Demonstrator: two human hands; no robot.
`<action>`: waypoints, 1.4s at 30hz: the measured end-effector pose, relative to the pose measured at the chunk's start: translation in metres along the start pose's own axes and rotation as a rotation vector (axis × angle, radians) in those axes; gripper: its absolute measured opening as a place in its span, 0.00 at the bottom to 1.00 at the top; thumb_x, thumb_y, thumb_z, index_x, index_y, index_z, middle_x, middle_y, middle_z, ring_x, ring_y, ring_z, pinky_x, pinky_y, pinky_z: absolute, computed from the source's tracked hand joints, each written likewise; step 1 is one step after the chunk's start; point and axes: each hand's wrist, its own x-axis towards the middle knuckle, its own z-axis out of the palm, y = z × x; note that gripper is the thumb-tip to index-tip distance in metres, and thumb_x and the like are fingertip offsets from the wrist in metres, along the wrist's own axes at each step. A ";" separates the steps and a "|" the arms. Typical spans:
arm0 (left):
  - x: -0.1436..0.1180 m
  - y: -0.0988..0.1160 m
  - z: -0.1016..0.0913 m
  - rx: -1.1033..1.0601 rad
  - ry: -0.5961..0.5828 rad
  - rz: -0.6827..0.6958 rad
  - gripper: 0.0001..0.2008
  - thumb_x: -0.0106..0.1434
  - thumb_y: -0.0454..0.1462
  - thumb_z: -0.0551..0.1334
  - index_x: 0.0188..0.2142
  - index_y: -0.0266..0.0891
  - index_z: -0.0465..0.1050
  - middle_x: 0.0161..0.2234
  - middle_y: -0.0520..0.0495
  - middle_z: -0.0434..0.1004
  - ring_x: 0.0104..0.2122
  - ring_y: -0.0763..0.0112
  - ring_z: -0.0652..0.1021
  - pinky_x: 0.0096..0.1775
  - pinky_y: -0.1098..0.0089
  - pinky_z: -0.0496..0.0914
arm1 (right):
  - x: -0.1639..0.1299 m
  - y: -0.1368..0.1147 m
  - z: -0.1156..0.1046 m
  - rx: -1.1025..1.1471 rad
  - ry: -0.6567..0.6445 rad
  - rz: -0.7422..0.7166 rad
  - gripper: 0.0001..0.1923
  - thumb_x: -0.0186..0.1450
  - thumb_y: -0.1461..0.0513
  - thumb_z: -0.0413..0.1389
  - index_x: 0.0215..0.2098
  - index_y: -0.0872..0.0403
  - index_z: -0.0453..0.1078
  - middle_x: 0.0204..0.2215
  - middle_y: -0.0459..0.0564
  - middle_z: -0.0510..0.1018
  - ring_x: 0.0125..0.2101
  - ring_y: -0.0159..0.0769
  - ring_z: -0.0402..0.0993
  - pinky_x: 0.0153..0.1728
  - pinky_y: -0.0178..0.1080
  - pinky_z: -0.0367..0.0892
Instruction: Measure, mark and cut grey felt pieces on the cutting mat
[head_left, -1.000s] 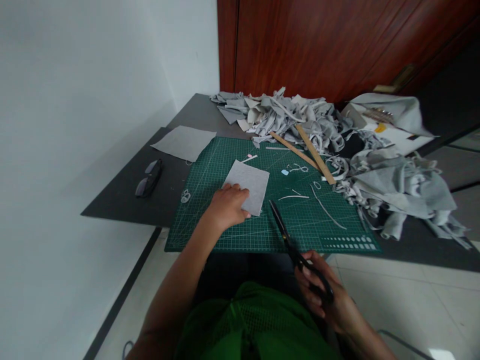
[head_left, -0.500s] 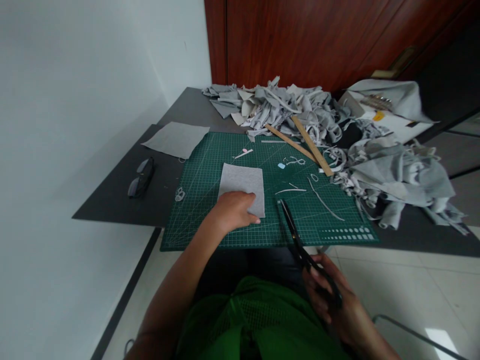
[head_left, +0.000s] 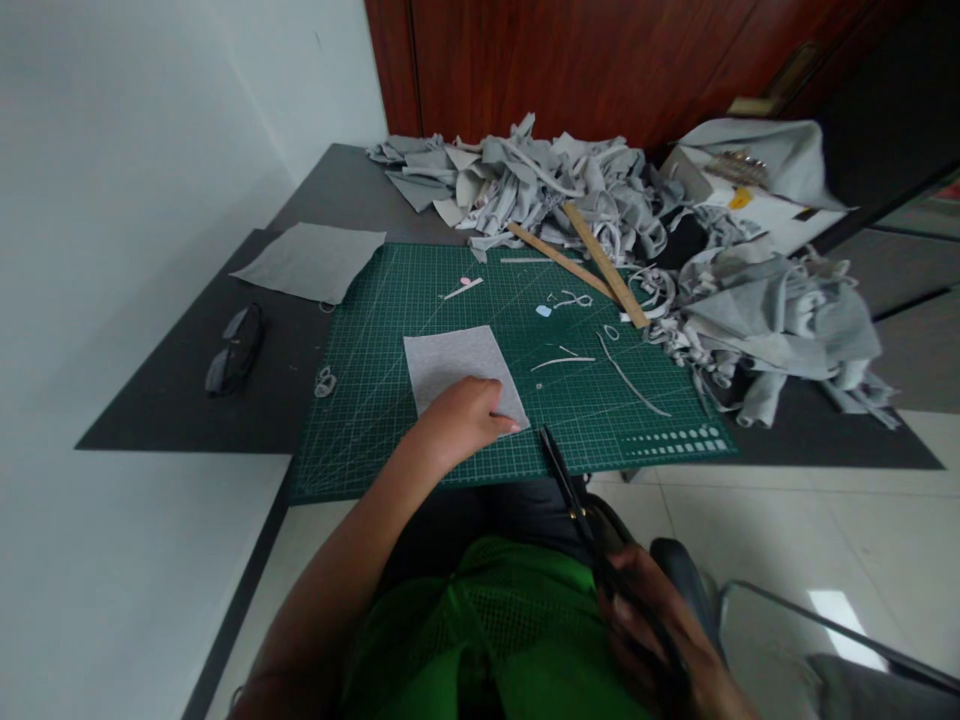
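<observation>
A rectangular piece of grey fabric lies on the green cutting mat. My left hand is closed on its near right part, with the thumb by the corner and the fingertips partly hidden. Black scissors are in my right hand, low in front of my body. Their blades look closed, and the tips point up at the mat, just right of the fabric's corner. Thin offcut strips and a small square scrap rest near the scissor tips.
Wooden rulers lean against a heap of grey fabric scraps. More scraps and a white box stand at the right. Eyeglasses and a larger grey sheet lie at the left.
The fabric has turned on the mat under my left hand, its far edge swinging left. My right hand has brought the scissors slightly left and nearer to me. The whole view has shifted.
</observation>
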 end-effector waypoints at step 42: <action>0.008 -0.001 0.004 -0.084 -0.018 -0.046 0.16 0.59 0.46 0.73 0.28 0.41 0.71 0.24 0.52 0.70 0.31 0.64 0.74 0.31 0.66 0.56 | 0.003 -0.007 0.031 -0.146 0.081 0.057 0.28 0.58 0.38 0.70 0.45 0.44 0.71 0.26 0.39 0.67 0.22 0.26 0.58 0.23 0.31 0.57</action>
